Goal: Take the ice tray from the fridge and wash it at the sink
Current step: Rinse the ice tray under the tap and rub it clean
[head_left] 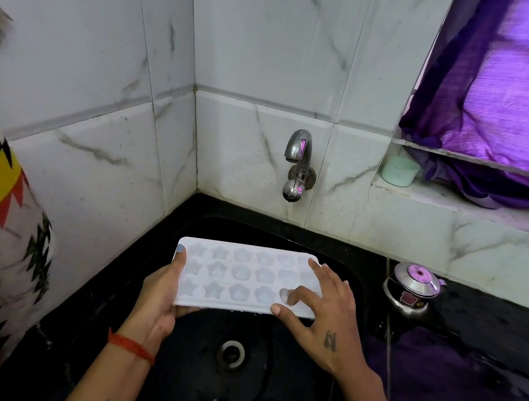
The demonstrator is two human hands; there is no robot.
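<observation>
You have the white ice tray (245,278) level at centre frame, above the black sink (352,283) and below the dry tap (297,165). Your left hand (160,291) is clamped on its left short edge, thumb on top; your right hand (321,313) lies spread on the right end, fingertips pressing the star and flower moulds. It looks light, thin and bendy, slippery once wet, so hold both short edges. No readable writing on it, nor on the small steel pot (412,289) at right

White ice tray (243,278), level above sink (260,390)
</observation>
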